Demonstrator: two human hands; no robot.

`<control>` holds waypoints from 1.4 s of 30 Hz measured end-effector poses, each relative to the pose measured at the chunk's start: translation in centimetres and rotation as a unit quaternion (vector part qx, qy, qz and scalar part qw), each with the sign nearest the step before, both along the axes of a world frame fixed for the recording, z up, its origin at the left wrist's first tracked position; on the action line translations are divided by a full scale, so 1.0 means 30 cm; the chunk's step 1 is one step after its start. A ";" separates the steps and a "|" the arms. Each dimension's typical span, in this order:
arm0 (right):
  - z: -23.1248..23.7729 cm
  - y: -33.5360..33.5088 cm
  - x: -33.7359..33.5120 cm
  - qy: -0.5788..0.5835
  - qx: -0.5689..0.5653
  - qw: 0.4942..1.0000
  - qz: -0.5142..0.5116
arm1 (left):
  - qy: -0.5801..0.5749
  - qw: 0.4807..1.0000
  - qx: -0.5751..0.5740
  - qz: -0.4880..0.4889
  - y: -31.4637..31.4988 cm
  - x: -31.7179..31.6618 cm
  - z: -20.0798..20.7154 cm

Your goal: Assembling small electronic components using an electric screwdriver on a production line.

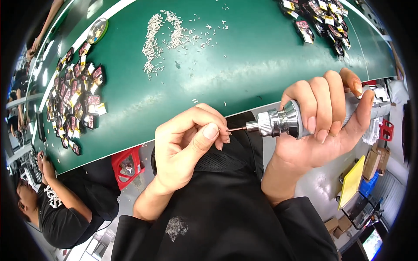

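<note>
Driver: The driver (294,118) is in front of my body, close to the near edge of the tabletop (130,115); it lies sideways, and its bit (237,129) points to my left.
Right hand: My right hand (320,117) is closed around the driver, with thumb and forefinger toward the rear end.
Left hand: My left hand (185,143) is half curled, fingertips close together at the tip of the bit; whether they pinch some small piece, I cannot tell.
Handling: I judge the driver rather heavy, stiff and smooth, so the thick grey body is the good place to hold. The bit looks thin and hard, maybe slippery, better only guided lightly.
Surface: Green and shiny, with scattered white pieces (153,41), a dish (105,32), and black parts heaped at left (74,91) and right (324,19).
Room: Another person (65,211) sits at left, near a red stool (119,162); at right are a yellow board (352,182) and boxes (372,163).
</note>
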State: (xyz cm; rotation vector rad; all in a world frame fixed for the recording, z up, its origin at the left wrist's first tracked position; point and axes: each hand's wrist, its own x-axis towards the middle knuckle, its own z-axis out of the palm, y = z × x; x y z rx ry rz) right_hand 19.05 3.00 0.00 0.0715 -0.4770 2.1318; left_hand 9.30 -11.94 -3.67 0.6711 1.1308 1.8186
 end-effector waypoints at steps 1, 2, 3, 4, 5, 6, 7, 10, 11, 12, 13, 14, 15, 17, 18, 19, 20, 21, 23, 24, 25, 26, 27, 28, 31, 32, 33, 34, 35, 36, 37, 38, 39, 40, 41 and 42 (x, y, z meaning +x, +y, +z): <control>0.007 -0.006 -0.004 0.002 0.017 1.000 0.000 | -0.006 1.000 0.000 -0.001 -0.002 0.007 0.002; 0.005 -0.009 -0.003 0.007 0.035 0.999 0.000 | -0.025 1.000 0.010 -0.013 -0.001 0.010 -0.002; 0.000 -0.012 0.001 0.003 0.036 0.999 0.001 | -0.043 0.999 0.020 -0.025 -0.002 0.014 -0.004; -0.005 -0.015 0.005 0.000 0.034 0.999 -0.002 | -0.040 0.999 0.020 -0.022 0.000 0.021 -0.006; -0.008 -0.018 0.007 -0.003 0.032 0.999 -0.004 | -0.041 0.999 0.020 -0.021 0.000 0.026 -0.006; -0.009 -0.018 0.010 -0.003 0.032 0.999 -0.003 | -0.057 0.998 0.022 -0.026 0.002 0.029 -0.006; -0.007 -0.014 0.012 -0.005 0.027 1.000 -0.002 | -0.073 0.997 0.024 -0.031 0.006 0.030 -0.005; -0.009 -0.010 0.011 -0.004 0.029 1.000 0.002 | -0.052 0.998 0.015 -0.030 0.016 0.030 -0.003; -0.009 -0.011 0.013 -0.004 0.038 0.999 0.000 | -0.052 0.998 0.016 -0.030 0.017 0.031 0.001; -0.006 -0.009 0.014 -0.004 0.039 0.999 -0.001 | -0.033 0.999 -0.003 -0.020 0.019 0.033 0.009; 0.002 -0.005 0.016 -0.005 0.049 0.999 -0.007 | -0.013 1.000 -0.019 -0.011 0.023 0.034 0.019; 0.007 0.002 0.019 -0.006 0.064 0.998 -0.014 | -0.013 1.000 -0.011 -0.014 0.029 0.040 0.025; 0.009 0.002 0.024 -0.007 0.074 0.997 -0.017 | 0.096 0.994 -0.045 0.021 0.033 0.049 0.035; -0.009 0.006 0.045 -0.013 0.072 0.996 -0.048 | 0.313 0.944 -0.052 0.088 0.057 0.071 0.033; -0.033 0.011 0.050 -0.013 0.067 0.996 -0.049 | 0.314 0.943 -0.069 0.084 0.057 0.073 0.034; -0.055 0.017 0.052 -0.013 0.063 0.997 -0.050 | 0.314 0.942 -0.085 0.080 0.059 0.073 0.034; -0.067 0.019 0.052 -0.021 0.046 0.997 -0.052 | 0.310 0.943 -0.097 0.078 0.062 0.075 0.032; -0.071 0.018 0.057 -0.032 0.025 0.998 -0.058 | 0.303 0.944 -0.111 0.071 0.063 0.078 0.032; -0.072 0.028 0.074 -0.037 0.025 0.997 -0.069 | 0.314 0.943 -0.096 0.053 0.085 0.082 0.036; -0.071 0.036 0.081 -0.041 0.006 0.997 -0.073 | 0.311 0.945 -0.096 0.037 0.097 0.085 0.037; -0.071 0.048 0.091 -0.038 0.014 0.996 -0.077 | 0.309 0.946 -0.097 0.021 0.112 0.086 0.037; -0.069 0.057 0.101 -0.043 0.003 0.995 -0.092 | 0.325 0.941 -0.093 -0.010 0.124 0.077 0.045; -0.066 0.068 0.110 -0.047 -0.010 0.993 -0.106 | 0.327 0.941 -0.089 -0.011 0.144 0.070 0.056; -0.061 0.081 0.118 -0.040 -0.018 0.992 -0.121 | 0.406 0.912 -0.062 -0.007 0.171 0.056 0.070; -0.071 0.137 0.177 -0.035 -0.044 0.982 -0.181 | 0.556 0.831 -0.016 0.005 0.281 0.004 0.121; -0.069 0.157 0.198 -0.047 -0.046 0.977 -0.204 | 0.587 0.809 -0.003 0.010 0.339 -0.011 0.129; -0.072 0.165 0.211 -0.045 -0.047 0.977 -0.205 | 0.618 0.786 -0.004 0.026 0.402 -0.019 0.153; -0.072 0.172 0.220 -0.052 -0.059 0.973 -0.217 | 0.637 0.770 -0.011 0.026 0.465 -0.028 0.164; -0.069 0.183 0.226 -0.058 -0.069 0.968 -0.232 | 0.661 0.750 -0.012 0.018 0.539 -0.036 0.160; -0.061 0.179 0.224 -0.052 -0.079 0.969 -0.229 | 0.686 0.728 -0.017 0.014 0.595 -0.038 0.153; -0.054 0.172 0.224 -0.048 -0.077 0.970 -0.227 | 0.688 0.725 -0.016 0.017 0.636 -0.029 0.144; -0.057 0.167 0.231 -0.055 -0.078 0.970 -0.222 | 0.717 0.697 -0.016 0.015 0.680 -0.011 0.122; -0.059 0.161 0.236 -0.061 -0.079 0.971 -0.218 | 0.745 0.667 -0.016 0.013 0.709 0.003 0.108; -0.064 0.159 0.242 -0.059 -0.071 0.974 -0.208 | 0.747 0.665 -0.012 0.013 0.728 0.015 0.101; -0.069 0.157 0.250 -0.057 -0.071 0.973 -0.212 | 0.767 0.640 -0.055 -0.008 0.745 0.032 0.093; -0.073 0.153 0.254 -0.061 -0.074 0.974 -0.206 | 0.784 0.612 -0.098 -0.028 0.757 0.042 0.082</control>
